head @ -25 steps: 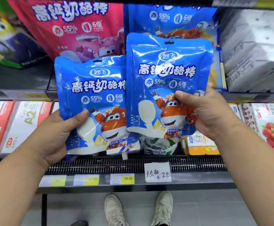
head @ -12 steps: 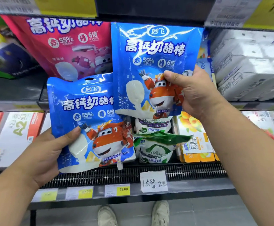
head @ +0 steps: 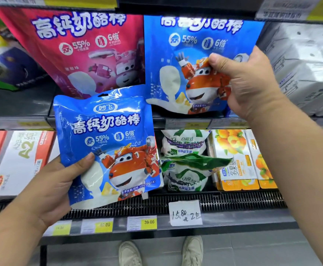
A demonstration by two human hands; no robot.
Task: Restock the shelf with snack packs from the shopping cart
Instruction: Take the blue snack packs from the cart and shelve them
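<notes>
The upper shelf (head: 12,121) is already partly filled: a large pink cheese-stick pack (head: 83,50) is stood at its middle, and just beside it, on the right, the upper blue cheese-stick pack (head: 185,60) is held upright with its bottom edge at the shelf's front edge. Whether its weight is borne by the shelf cannot be told. This pack is pinched at its right side by the right hand (head: 253,83), thumb on the front and fingers curled behind, so its placing is judged nearly done but not released. The lower blue cheese-stick pack (head: 107,143) is kept well below, in front of the lower shelf (head: 233,202), and is grasped at its lower left corner by the left hand (head: 55,187); it is judged to be placed next. The shopping cart is not shown, so what remains in it cannot be told.
</notes>
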